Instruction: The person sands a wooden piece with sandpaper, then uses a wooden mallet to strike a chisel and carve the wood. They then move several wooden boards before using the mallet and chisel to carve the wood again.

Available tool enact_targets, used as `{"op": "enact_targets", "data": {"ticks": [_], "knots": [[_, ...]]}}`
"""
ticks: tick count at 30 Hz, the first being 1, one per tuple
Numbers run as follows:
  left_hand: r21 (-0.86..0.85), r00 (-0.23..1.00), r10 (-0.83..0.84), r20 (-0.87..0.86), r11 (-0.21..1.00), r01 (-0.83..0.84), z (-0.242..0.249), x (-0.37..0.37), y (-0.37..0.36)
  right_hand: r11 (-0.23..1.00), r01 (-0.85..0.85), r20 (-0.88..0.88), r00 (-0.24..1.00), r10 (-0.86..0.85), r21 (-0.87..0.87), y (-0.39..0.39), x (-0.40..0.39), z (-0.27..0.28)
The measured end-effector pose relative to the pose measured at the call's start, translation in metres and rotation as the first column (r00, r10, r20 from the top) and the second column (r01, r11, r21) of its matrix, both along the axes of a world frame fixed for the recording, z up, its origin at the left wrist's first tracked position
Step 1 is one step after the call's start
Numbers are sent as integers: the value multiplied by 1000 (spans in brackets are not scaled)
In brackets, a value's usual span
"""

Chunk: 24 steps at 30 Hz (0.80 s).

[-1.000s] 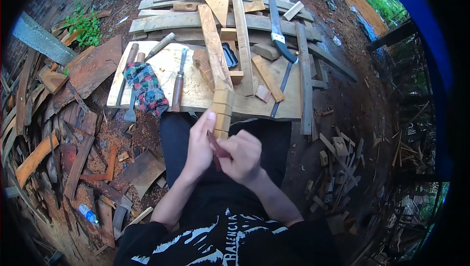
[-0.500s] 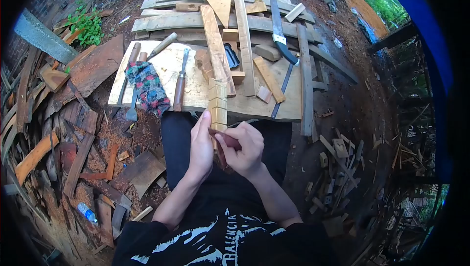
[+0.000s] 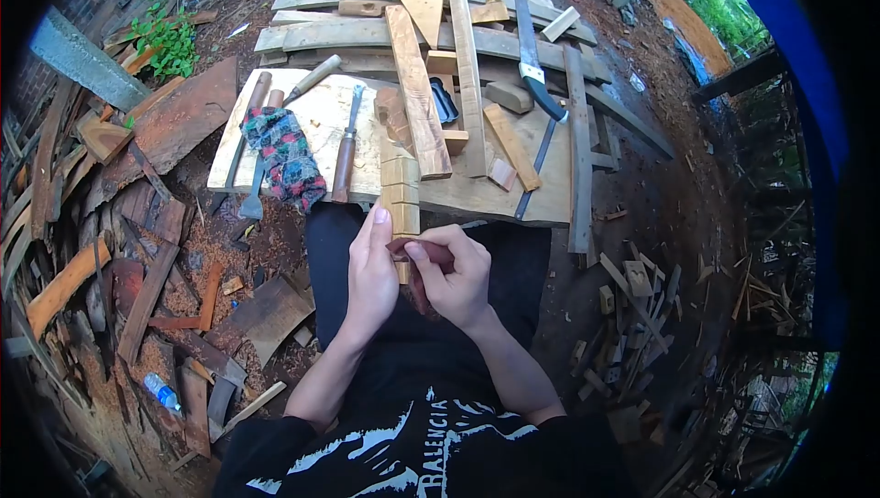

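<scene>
My left hand [image 3: 371, 264] is closed round a pale wooden piece [image 3: 401, 197] with notches cut across it, its far end pointing toward the workbench. A folded reddish-brown sheet of sandpaper [image 3: 419, 296] is pinched in my right hand [image 3: 456, 276] and lies against the near part of that wood. Both hands are together above my lap, and my fingers partly hide the wood's lower end. Just beyond, on the bench board [image 3: 357, 184], lies a chisel with a brown handle [image 3: 345, 166].
Also on the bench are a plaid cloth [image 3: 284, 154], a handsaw [image 3: 530, 53], a round-handled tool [image 3: 316, 76], a black tray [image 3: 444, 102] and several planks [image 3: 422, 94]. Wood scraps cover the ground on both sides, with a plastic bottle [image 3: 162, 392] at left.
The notched wood has turned slightly, showing more of its broad face. My right hand has shifted a little with the sandpaper. The whole view has swung slightly.
</scene>
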State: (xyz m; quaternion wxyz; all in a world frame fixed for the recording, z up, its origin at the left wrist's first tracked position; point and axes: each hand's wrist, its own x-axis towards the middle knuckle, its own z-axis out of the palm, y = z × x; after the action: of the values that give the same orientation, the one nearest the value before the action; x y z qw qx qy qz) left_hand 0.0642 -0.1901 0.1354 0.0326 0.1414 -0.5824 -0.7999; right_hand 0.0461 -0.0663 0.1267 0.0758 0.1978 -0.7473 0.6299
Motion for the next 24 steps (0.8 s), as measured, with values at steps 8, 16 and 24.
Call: {"op": "enact_targets", "data": {"ticks": [8, 16, 24], "knots": [[24, 995, -97, 12, 995, 97, -2, 16, 16, 992, 89, 176, 982, -72, -87, 9, -32, 11], [105, 990, -132, 52, 986, 126, -2, 9, 16, 942, 264, -340, 922, -185, 205, 15, -30, 2], [-39, 979, -203, -31, 979, 202, 3, 15, 28, 939, 325, -222, 929, -295, 113, 24, -55, 13]]}}
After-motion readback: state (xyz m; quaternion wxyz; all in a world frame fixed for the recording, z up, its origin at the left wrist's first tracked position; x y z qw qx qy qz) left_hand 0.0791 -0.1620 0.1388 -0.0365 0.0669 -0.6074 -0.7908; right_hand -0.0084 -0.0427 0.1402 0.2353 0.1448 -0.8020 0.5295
